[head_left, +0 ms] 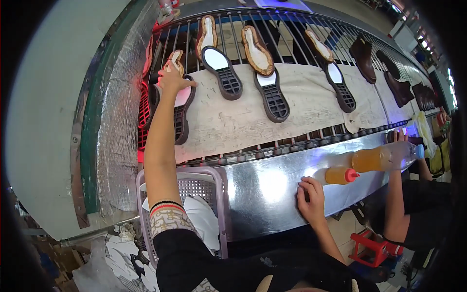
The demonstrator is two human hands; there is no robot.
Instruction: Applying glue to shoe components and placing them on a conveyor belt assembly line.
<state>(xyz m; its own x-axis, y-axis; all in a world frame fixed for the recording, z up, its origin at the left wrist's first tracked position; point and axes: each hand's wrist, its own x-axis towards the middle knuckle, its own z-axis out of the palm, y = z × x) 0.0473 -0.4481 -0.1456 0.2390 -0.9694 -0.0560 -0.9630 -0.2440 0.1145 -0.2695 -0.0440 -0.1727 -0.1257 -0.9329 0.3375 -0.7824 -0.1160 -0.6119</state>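
Note:
My left hand [172, 80] reaches far over the conveyor at its left end. Its fingers are spread: the fingertips lie by a shoe upper [178, 57] with a pale underside, and the thumb touches the edge of a black shoe sole [181, 119]. My palm and wrist hide part of both. Resting on the metal ledge [258, 194], my right hand [311, 198] is loosely curled with nothing visible in it. To the right of the left hand lie more pairs: a sole [227, 80] below an upper [208, 36], and another sole [276, 102] touching an upper [257, 51].
A foil-lined housing [119, 126] glows red inside at the left. Below the conveyor stands a lilac basket [222, 194] with white sheets. Beyond my right hand lie a red-capped bottle [335, 175] and a larger bottle [369, 159]. A co-worker's arm [396, 199] is at the right.

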